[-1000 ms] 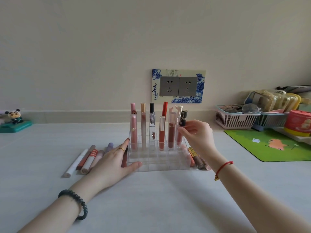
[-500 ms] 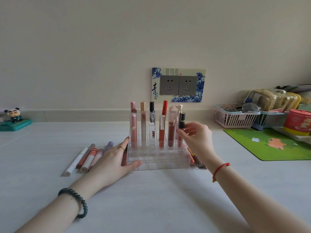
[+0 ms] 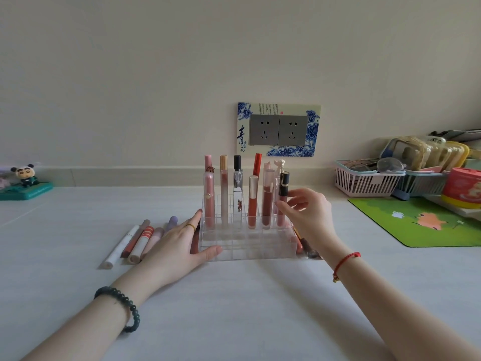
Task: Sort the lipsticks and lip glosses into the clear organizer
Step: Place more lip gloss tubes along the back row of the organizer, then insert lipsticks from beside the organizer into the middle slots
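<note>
The clear organizer [image 3: 247, 246] stands mid-table with several lip glosses upright in its back rows. My right hand [image 3: 309, 217] pinches a black-capped lip gloss [image 3: 284, 183] with thumb and index finger; the tube stands in the rightmost back cell. My left hand [image 3: 177, 246] lies flat against the organizer's left side, thumb along its front corner, holding nothing. Several loose lipsticks [image 3: 138, 243] lie on the table left of that hand. More loose tubes [image 3: 305, 247] lie just right of the organizer, partly hidden by my right wrist.
A panda figure [image 3: 24, 175] sits at the far left by the wall. A pink basket [image 3: 364, 182], a red tin [image 3: 463, 187] and a green mat [image 3: 426, 220] fill the right side. A wall socket [image 3: 278, 130] is behind the organizer.
My right hand has lowered the black-capped lip gloss into the organizer's rightmost back cell. My left hand has stayed against the organizer.
</note>
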`<state>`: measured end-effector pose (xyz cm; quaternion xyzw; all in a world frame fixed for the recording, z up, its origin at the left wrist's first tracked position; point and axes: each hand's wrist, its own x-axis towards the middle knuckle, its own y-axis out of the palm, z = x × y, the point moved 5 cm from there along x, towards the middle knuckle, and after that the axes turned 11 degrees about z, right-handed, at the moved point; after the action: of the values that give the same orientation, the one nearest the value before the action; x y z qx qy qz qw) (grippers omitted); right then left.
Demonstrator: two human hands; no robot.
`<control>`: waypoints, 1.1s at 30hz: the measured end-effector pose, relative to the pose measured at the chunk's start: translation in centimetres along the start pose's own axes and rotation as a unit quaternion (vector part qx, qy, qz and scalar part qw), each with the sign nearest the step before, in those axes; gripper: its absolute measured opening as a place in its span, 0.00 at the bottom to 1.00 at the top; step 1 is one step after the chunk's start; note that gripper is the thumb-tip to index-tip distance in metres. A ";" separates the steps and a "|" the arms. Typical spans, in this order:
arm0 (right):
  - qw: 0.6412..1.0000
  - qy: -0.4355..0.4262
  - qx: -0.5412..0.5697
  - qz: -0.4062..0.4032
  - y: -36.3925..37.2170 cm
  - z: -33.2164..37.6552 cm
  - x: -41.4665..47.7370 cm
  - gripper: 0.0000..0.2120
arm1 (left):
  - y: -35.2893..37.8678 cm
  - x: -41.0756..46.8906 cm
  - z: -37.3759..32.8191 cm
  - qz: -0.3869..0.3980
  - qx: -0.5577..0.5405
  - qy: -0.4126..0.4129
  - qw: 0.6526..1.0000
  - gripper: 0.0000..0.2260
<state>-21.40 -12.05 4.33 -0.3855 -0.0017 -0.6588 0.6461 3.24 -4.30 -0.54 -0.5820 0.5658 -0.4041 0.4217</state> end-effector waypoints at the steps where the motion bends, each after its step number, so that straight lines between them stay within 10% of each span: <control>1: 1.000 0.002 0.002 0.003 -0.3 0.0 0.0 0.15 | 0.0 -0.1 -0.1 0.004 -0.004 0.000 1.000 0.48; 10: 0.990 -0.024 0.106 -0.088 -6.6 -1.0 0.1 0.07 | -0.7 -0.8 -0.6 0.031 -0.010 0.030 0.999 0.49; 20: 0.992 0.033 0.096 -0.077 -5.6 -4.1 -0.4 0.08 | -8.2 -2.6 5.0 -0.306 -0.093 -0.007 0.947 0.11; 33: 0.994 0.025 0.081 -0.074 -5.4 -3.8 -0.5 0.08 | -4.3 3.8 1.9 -0.064 -0.042 -0.069 0.995 0.11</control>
<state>-27.98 -12.65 4.06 -0.3134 -0.0676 -0.7123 0.6243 6.56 -8.02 2.90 -0.6604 0.5135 -0.3654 0.4082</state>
